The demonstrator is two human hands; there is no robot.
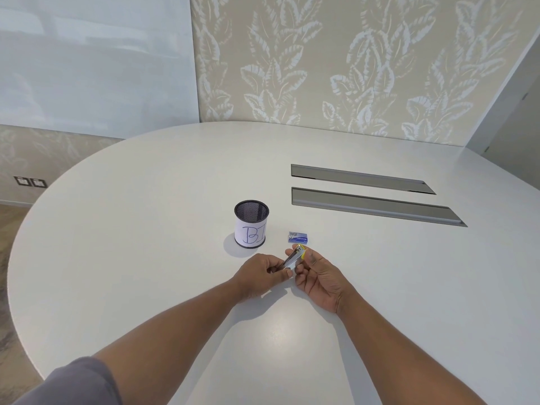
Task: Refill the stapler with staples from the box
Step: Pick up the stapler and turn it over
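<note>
Over the white bench (146, 229), both hands hold the stapler (293, 260) up off the top. The left hand (258, 274) pinches its near end. The right hand (317, 276) wraps around its far end, where a bit of yellow shows. Just behind the hands lies the blue box (298, 237), flat on the bench. A mesh cup (251, 223) stands to its left.

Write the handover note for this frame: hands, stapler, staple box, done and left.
Left hand: gripping the near end of the stapler.
Right hand: holding its far, yellow end.
Stapler: held just above the table.
Staple box: on the table just beyond the hands, right of the mesh cup; untouched.
Done: stapler picked up.
Left: whether it is open cannot be told; load staples, close.
</note>
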